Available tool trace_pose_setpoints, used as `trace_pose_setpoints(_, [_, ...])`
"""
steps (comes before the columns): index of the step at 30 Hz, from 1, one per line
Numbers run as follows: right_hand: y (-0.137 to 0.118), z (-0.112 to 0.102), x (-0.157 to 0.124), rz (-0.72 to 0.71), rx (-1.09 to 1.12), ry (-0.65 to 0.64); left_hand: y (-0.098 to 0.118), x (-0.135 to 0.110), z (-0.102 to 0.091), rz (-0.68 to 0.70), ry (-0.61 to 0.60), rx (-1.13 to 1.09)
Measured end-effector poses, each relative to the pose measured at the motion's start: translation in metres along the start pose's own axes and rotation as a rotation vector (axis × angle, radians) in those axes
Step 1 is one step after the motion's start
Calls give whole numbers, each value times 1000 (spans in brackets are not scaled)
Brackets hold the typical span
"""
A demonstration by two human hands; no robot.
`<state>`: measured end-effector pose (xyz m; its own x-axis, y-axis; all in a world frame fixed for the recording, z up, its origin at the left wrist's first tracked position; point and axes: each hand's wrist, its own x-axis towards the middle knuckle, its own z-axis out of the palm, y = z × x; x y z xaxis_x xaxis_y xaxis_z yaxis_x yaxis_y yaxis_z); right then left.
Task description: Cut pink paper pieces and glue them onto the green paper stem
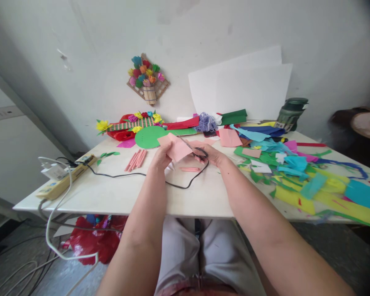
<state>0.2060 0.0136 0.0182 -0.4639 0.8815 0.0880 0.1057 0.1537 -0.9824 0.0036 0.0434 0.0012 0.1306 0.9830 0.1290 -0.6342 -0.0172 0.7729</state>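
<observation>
My left hand [164,156] is closed on a piece of pink paper [179,149], held up over the middle of the table. My right hand [211,154] grips scissors [200,153] with dark handles; their blades reach left along the upper right edge of the paper. Whether the blades are parted is hard to make out. Thin pink paper rolls [136,160] lie in a group left of my left hand, and more pink rolls [189,169] lie below the scissors. A black cable [185,187] loops on the table under both hands.
Coloured paper scraps [292,168] cover the table's right side, near a dark green bottle [291,114]. A power strip [58,185] sits at the left edge. Behind are a green paper disc [148,137] and a flower-decorated piece [135,124]. A flower ornament [146,78] hangs on the wall.
</observation>
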Motion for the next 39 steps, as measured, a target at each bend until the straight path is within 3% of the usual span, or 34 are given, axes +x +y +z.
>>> trace_pose_setpoints(5, [0, 2, 1, 11, 24, 35, 0, 0, 0, -22, 20, -14])
trace_pose_setpoints(13, [4, 0, 4, -110, 33, 34, 2, 0, -1, -13, 50, -18])
trace_pose_setpoints(20, [5, -4, 4, -33, 13, 28, 12, -2, -9, 2, 113, -2])
trace_pose_setpoints(33, [6, -8, -1, -30, -36, -53, 13, -8, -10, 51, 139, 311])
trace_pose_setpoints(39, [1, -6, -5, 0, -56, -95, 13, -7, -9, 60, 80, 311])
